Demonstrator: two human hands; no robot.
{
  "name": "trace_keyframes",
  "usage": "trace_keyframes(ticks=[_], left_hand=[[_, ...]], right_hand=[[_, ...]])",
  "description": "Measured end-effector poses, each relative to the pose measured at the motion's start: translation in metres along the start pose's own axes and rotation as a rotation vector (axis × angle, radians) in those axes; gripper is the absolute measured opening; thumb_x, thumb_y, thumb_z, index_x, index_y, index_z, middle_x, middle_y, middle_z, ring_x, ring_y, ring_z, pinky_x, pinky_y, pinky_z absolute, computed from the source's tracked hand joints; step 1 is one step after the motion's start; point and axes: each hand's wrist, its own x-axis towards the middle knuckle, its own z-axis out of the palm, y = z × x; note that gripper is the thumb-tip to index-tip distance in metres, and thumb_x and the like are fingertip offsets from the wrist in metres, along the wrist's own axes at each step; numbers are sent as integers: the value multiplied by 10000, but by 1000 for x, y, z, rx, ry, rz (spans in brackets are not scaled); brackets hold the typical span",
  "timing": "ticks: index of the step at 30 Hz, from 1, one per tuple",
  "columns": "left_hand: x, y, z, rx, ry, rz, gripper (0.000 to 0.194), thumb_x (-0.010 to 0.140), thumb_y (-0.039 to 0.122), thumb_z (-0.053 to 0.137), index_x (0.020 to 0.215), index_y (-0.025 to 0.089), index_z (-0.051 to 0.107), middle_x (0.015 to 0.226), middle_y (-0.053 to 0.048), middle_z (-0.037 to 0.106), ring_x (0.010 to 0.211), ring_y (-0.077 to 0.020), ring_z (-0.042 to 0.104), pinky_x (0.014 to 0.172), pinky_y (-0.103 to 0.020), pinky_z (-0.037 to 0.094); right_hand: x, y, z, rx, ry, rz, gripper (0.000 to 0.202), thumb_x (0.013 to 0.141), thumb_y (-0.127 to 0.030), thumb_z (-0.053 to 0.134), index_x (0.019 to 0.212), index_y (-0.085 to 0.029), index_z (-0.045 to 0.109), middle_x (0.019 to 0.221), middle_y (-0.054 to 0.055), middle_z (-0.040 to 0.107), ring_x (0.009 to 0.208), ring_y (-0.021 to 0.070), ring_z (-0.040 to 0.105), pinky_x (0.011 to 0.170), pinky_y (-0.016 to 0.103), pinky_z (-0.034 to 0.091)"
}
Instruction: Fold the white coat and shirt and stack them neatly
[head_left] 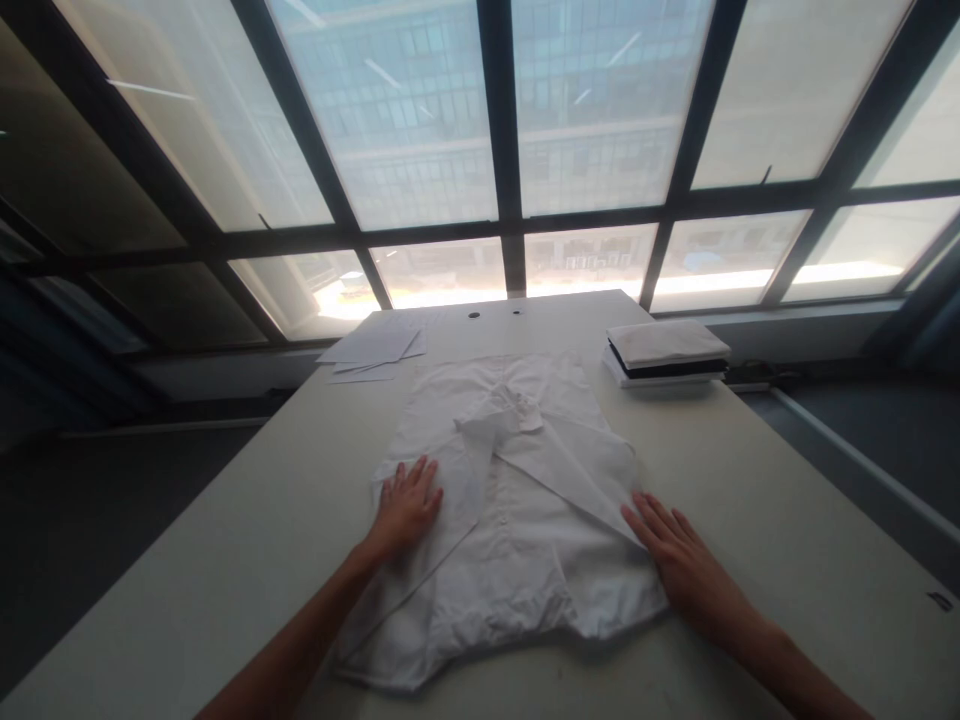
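Observation:
A white button-up shirt [517,500] lies spread on the white table, its sleeves folded inward across the front and their cuffs near the upper middle. The cloth is wrinkled, most of all along the edge nearest me. My left hand [409,505] rests palm down on the shirt's left side, fingers slightly spread. On the opposite side, my right hand [671,550] lies flat at the shirt's right edge, its fingertips on the cloth and its fingers stretched out. Neither hand grips the fabric.
White paper sheets [375,345] lie at the table's back left. A stack of folded cloth [667,350], white with a dark layer, sits at the back right. The white table [247,540] reaches toward large framed windows [420,110]. A small dark mark [940,601] shows near the right edge.

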Motion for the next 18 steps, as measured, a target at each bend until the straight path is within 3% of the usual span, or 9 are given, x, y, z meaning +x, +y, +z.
trace_keyframes(ticks=[2,5,10,12,15,18], left_hand=[[12,11,-14,-102,-19,-1,632,951,434,402,1505,131,388,1591,-148,298,1474,-375,234,1157,-588,245],[34,41,-36,-297,118,168,672,963,477,372,1491,60,376,1561,-187,349,1467,-281,293,1200,-449,246],[73,99,-62,-560,254,325,726,859,595,563,1395,108,509,1470,-185,486,1392,-307,425,1159,-433,336],[91,109,-71,-744,207,287,640,877,613,532,1313,147,586,1336,-166,615,1239,-298,586,1039,-418,467],[115,108,-84,-1009,93,87,593,936,616,414,1197,135,642,1119,-160,719,910,-248,726,789,-366,567],[125,104,-83,-973,161,23,603,904,623,480,1142,101,666,1129,-174,710,953,-263,711,802,-351,553]], right_hand=[[0,-3,-2,13,-4,14,747,780,77,337,1454,-210,482,1546,104,409,1443,255,338,1120,485,389],[5,-9,-2,46,-1,25,713,789,64,344,1438,-185,505,1549,120,399,1457,263,305,1141,505,353],[3,-8,5,103,0,-33,888,734,108,317,1550,-243,309,1570,80,357,1456,217,301,1155,462,347],[-1,-5,8,119,-8,-29,933,726,110,312,1573,-267,212,1579,72,330,1446,210,321,1148,454,357],[-5,-3,11,139,-32,-8,942,722,106,310,1572,-285,204,1593,55,290,1455,208,299,1155,461,341],[-4,-3,13,161,-57,13,938,701,114,301,1552,-280,289,1598,37,283,1467,199,269,1168,464,315]])
